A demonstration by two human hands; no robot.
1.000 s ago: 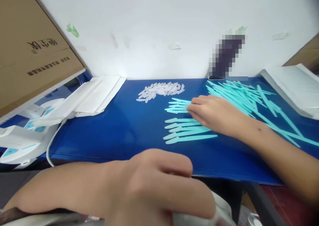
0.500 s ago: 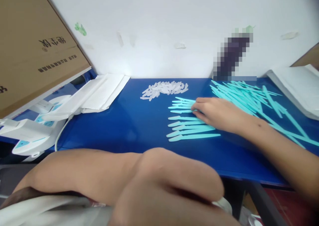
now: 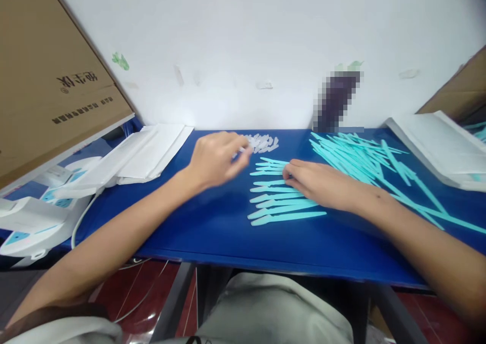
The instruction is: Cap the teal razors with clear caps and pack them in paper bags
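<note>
My left hand [image 3: 216,158] hovers over the blue table [image 3: 197,212] beside a heap of small clear plastic caps [image 3: 264,142], its fingers pinched on what looks like one cap. My right hand [image 3: 319,182] lies flat on a row of turquoise plastic handles [image 3: 281,202] laid side by side, fingertips pressing their right ends. A large loose pile of the same turquoise handles [image 3: 360,154] lies behind the right hand.
A cardboard box [image 3: 49,81] leans at the left above white sealed pouches [image 3: 144,149] and a white device with a cable [image 3: 34,217]. A white stack of sheets [image 3: 436,146] sits at the right. A white wall stands behind the table.
My left hand has risen from my lap near the camera and reached forward to the clear caps. The right hand stayed on the row of handles.
</note>
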